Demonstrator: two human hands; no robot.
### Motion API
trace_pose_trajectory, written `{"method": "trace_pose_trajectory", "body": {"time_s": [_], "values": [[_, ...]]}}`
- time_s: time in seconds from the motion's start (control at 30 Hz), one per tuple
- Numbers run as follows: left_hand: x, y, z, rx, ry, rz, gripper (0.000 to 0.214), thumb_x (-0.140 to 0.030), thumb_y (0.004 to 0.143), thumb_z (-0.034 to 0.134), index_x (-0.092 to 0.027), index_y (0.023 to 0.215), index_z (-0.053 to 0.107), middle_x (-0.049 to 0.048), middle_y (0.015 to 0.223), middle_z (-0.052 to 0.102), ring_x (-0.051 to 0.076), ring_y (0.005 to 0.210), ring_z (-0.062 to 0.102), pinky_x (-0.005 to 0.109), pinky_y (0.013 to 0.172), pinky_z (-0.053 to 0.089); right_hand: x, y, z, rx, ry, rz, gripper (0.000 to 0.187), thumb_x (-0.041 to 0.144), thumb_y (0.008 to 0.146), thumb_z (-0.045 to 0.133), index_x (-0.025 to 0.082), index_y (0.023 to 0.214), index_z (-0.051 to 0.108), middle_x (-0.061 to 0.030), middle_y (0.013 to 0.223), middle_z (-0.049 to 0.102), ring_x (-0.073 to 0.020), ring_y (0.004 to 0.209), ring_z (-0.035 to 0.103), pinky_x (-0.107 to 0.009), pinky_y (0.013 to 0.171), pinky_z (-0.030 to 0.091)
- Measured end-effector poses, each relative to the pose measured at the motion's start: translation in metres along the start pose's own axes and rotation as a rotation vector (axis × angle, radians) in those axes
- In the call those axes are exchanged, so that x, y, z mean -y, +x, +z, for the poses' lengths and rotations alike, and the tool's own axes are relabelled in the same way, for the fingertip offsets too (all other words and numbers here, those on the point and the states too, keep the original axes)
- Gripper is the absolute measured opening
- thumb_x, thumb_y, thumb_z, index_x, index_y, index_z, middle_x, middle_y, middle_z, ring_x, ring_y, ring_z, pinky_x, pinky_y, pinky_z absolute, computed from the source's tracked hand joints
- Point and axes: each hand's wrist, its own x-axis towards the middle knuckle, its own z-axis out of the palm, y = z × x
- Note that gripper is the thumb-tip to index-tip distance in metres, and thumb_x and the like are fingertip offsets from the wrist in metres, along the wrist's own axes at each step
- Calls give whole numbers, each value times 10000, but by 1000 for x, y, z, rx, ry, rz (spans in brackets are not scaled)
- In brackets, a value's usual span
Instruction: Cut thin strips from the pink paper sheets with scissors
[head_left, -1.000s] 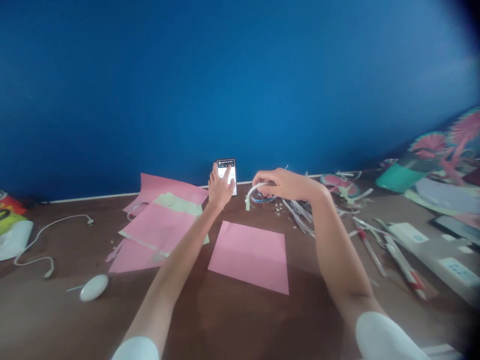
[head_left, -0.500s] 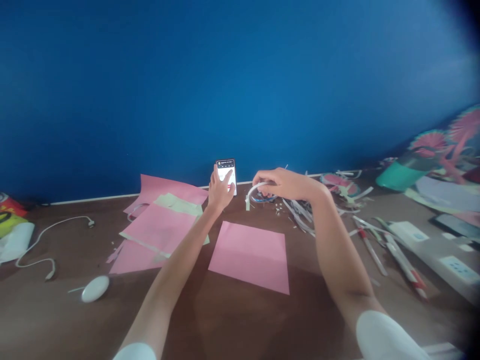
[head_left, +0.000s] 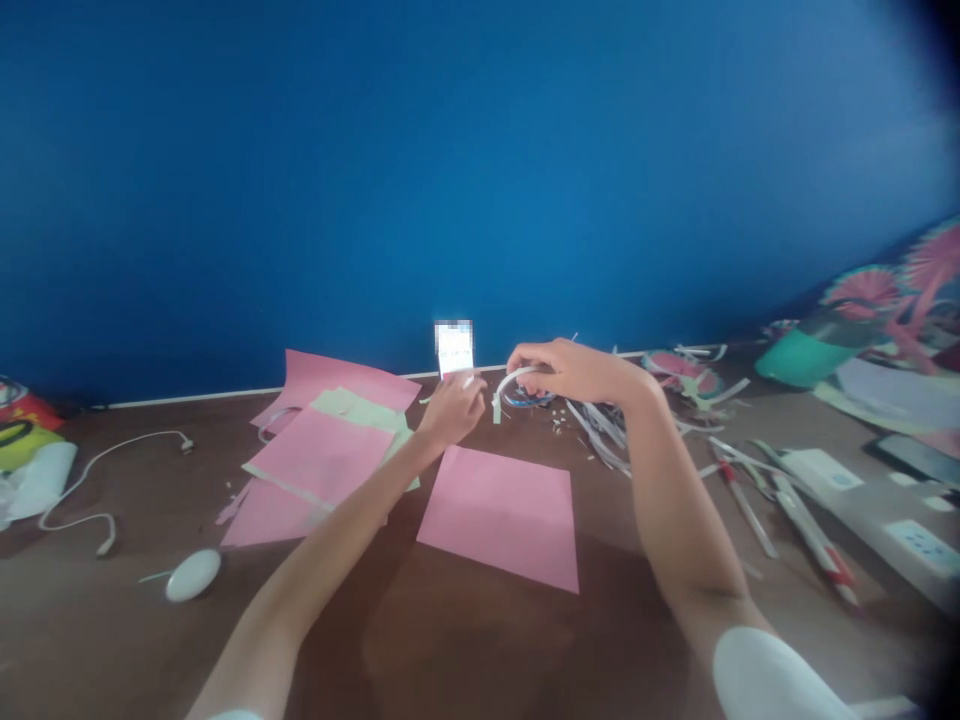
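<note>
A phone (head_left: pixel 456 350) with a lit screen leans upright against the blue wall. My left hand (head_left: pixel 454 408) is just in front of its lower edge, blurred, its fingers loosely bent and nothing visible in them. To the right, my right hand (head_left: pixel 566 370) is closed on a curled white strip (head_left: pixel 511 378), which looks like paper and has a pale green end hanging down. Its gripping fingertips are partly hidden. A pink paper sheet (head_left: pixel 501 515) lies flat on the brown table, nearer to me than both hands.
Pink and pale green papers (head_left: pixel 330 450) overlap at left, near a white cable (head_left: pixel 82 470) and a white oval object (head_left: pixel 193 575). Paper strips (head_left: pixel 600 430) lie by my right hand. Farther right are red-and-white pens (head_left: pixel 817 545), a power strip (head_left: pixel 855 490) and a green container (head_left: pixel 799 350).
My left hand has drawn back and down from the phone screen, where a finger was on it. My right hand keeps its hold on the curled strip, almost still.
</note>
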Motion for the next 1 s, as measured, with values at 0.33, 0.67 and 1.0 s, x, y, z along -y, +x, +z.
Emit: {"method": "trace_pose_trajectory", "body": {"time_s": [0.33, 0.67, 1.0], "values": [[-34, -76, 12, 458, -211, 592, 397, -213, 929, 395, -204, 1300, 535, 53, 1415, 492, 197, 1346, 378, 374, 1123, 293, 4, -1, 0, 7, 8, 19, 298, 417, 906, 447, 235, 1106, 574, -42, 870, 676, -158, 691, 563, -258, 587, 322], [-39, -73, 20, 358, -220, 278, 394, -212, 925, 392, -211, 1283, 556, 62, 1435, 466, 211, 1349, 369, 409, 1111, 294, 4, 1, 3, 28, -9, 30, 324, 420, 893, 456, 248, 1139, 578, -59, 918, 685, -176, 720, 576, -276, 614, 343], [-28, -42, -6, 56, -1394, -489, 369, -483, 904, 485, -189, 1120, 544, 90, 1061, 630, 197, 904, 651, 288, 681, 513, 13, 7, 10, 24, 25, -124, 276, 408, 897, 452, 222, 1045, 593, -51, 893, 686, -168, 713, 585, -269, 608, 358]]}}
